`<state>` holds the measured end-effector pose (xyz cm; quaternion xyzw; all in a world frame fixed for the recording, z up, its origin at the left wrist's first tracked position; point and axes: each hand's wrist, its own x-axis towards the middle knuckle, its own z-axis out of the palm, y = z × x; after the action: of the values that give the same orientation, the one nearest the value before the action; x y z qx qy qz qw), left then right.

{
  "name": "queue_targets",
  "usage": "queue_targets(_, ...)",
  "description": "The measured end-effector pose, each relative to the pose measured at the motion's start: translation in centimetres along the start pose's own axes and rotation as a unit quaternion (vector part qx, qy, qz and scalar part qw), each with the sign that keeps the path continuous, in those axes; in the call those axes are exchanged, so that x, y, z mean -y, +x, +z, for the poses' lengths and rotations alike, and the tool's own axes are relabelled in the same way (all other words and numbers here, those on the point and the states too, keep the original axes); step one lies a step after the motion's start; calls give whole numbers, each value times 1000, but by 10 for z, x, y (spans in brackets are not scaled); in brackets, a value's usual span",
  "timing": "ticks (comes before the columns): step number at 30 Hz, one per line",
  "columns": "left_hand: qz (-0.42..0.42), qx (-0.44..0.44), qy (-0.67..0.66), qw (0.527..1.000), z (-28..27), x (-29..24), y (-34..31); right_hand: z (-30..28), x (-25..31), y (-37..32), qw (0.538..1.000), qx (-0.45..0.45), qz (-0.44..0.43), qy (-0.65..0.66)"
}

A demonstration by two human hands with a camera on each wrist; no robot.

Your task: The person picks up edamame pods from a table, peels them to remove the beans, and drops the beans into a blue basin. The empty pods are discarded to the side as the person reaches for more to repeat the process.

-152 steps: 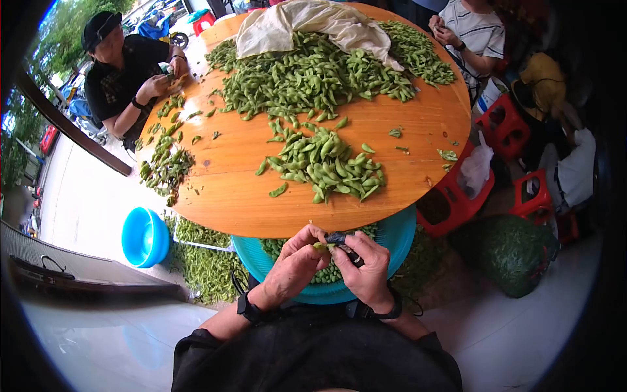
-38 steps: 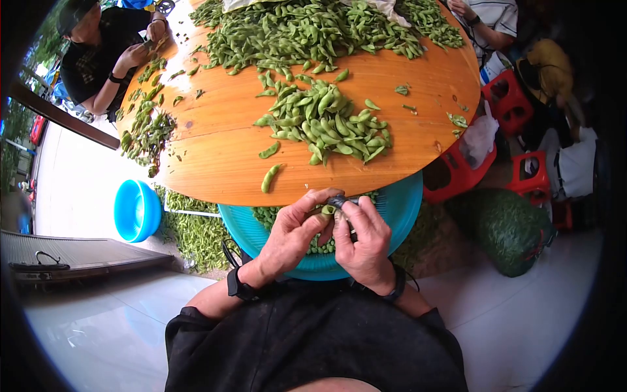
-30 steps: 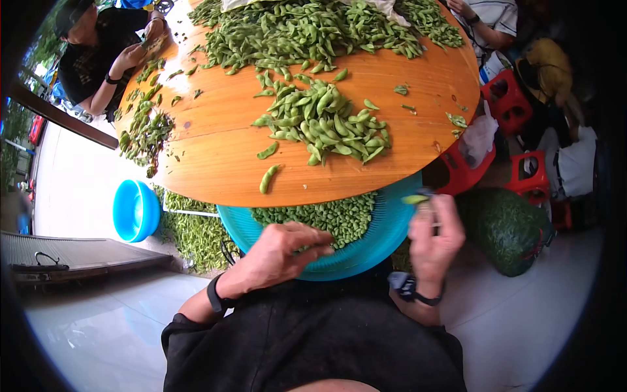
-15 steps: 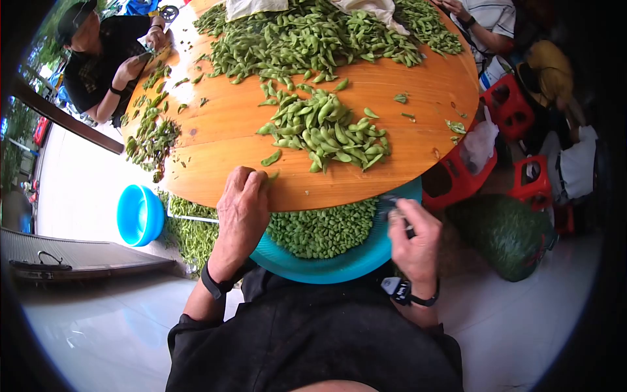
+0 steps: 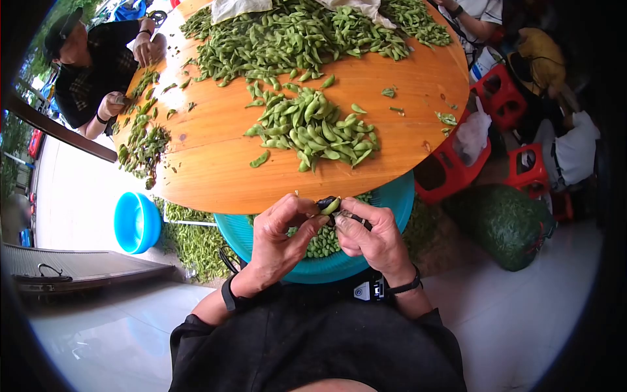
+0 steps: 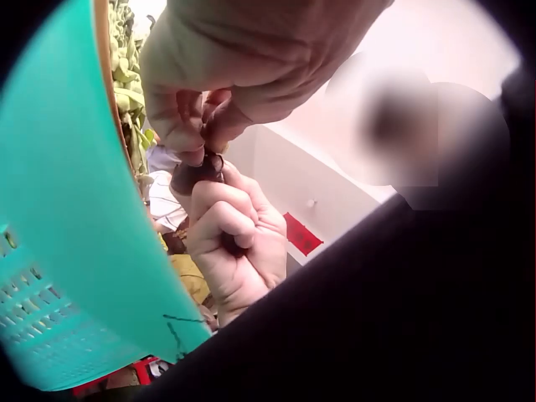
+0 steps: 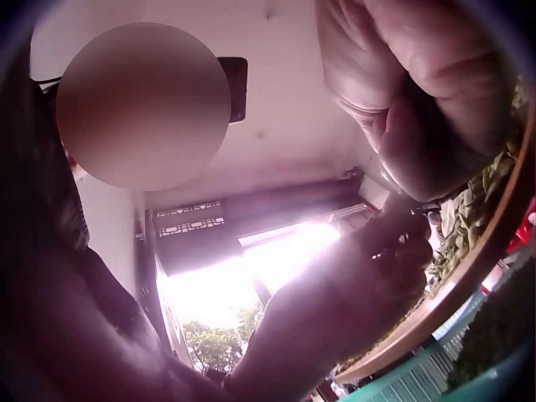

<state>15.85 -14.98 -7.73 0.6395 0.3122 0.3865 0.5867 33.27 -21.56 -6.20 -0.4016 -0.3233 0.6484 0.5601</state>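
Note:
In the head view my left hand [image 5: 279, 228] pinches a green edamame pod [image 5: 332, 206] between thumb and fingertips. My right hand [image 5: 375, 236] meets it from the other side, thumb and forefinger gripping the pod's end. A dark covering [image 5: 326, 202] shows at the right forefinger's tip, and a dark band crosses that hand. Both hands are over a turquoise basin [image 5: 232, 236] of shelled green beans [image 5: 321, 243]. In the left wrist view the fingertips of the left hand [image 6: 243, 67] and right hand [image 6: 239, 239] come together; the pod is hidden there.
A small heap of pods [image 5: 313, 127] lies on the round wooden table [image 5: 215, 170], with a larger pile [image 5: 274, 49] behind. A blue bowl [image 5: 137, 222] and strewn pods [image 5: 199, 251] are at left. Red stools [image 5: 457, 166] and a stuffed green bag [image 5: 499, 225] stand right.
My right hand swung right with a pod, then came back. My left hand reached to the table's front edge, took the single pod there and brought it to the right hand.

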Motion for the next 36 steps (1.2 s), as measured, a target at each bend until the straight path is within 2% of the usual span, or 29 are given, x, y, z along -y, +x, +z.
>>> queue_targets(2,123,-9,188,974,0,-1,3,0,-1,0,1000,-13,-5,-9)
queue_targets(5,95,22,134,986,-3,2,2,-4,-3,-1,999,-12,-6,-51)
queue_targets(6,95,23,134,986,-5,1,1,-4,-4,-2,997,-5,-38,-70)
queue_targets(7,-31,59,-59,996,-7,-2,1,-5,-4,-3,994,1,-71,-89)
queue_targets(8,-156,91,-248,952,-9,-3,1,-8,-4,-4,994,1,-71,-89)
queue_targets(9,-181,118,-320,923,-11,1,3,-12,-5,-4,998,43,-48,-11)
queue_targets(10,-181,118,-320,922,-11,3,4,-15,-6,-4,994,86,-25,67)
queue_targets(12,-235,174,-445,846,-13,4,5,-16,-7,-3,992,91,-12,90)
queue_targets(14,-235,186,-427,853,-14,1,7,-13,-6,-2,989,98,1,113)
queue_targets(15,-215,155,-347,900,-11,-6,8,-8,-3,-2,998,50,-30,-17)
queue_targets(16,-193,124,-262,937,-9,-9,8,-4,-2,-1,987,2,-61,-146)
queue_targets(17,-173,117,-196,958,-8,-9,6,-2,-4,1,987,1,-61,-146)
queue_targets(18,-173,117,-196,958,-9,-6,6,-2,-8,3,944,-7,-171,-281)
queue_targets(19,-142,129,-89,977,-11,-1,6,-1,-9,4,871,-14,-275,-407)
queue_targets(21,-96,135,117,979,-10,-14,8,1,-6,2,877,-18,-249,-410)
queue_targets(22,-97,135,116,979,-10,-18,9,1,-6,1,883,-23,-223,-412)
queue_targets(24,52,162,261,950,-12,-20,9,-2,-7,1,877,-13,-223,-425)
queue_targets(26,42,161,244,955,-15,-16,9,-2,-8,2,871,-2,-226,-436)
queue_targets(28,34,161,227,960,-17,-16,9,-1,-8,2,896,-19,-195,-399)
queue_targets(29,-17,165,172,971,-17,-19,9,0,-8,2,896,-18,-196,-399)
queue_targets(30,-68,168,116,976,-18,-22,9,2,-10,3,885,-36,-218,-409)
queue_targets(31,-68,168,116,977,-17,-24,9,5,-12,3,874,-55,-241,-419)
queue_targets(32,-144,157,61,975,-16,-26,9,8,-14,3,874,-54,-241,-419)
queue_targets(33,-218,144,4,965,-14,-26,9,13,-16,3,853,-87,-255,-447)
queue_targets(34,-217,144,4,965,-13,-22,8,17,-19,3,830,-119,-270,-474)
queue_targets(35,-217,122,-64,966,-11,-14,5,18,-23,3,810,-131,-284,-497)
queue_targets(36,-217,99,-133,962,-9,-9,3,20,-26,2,810,-130,-284,-497)
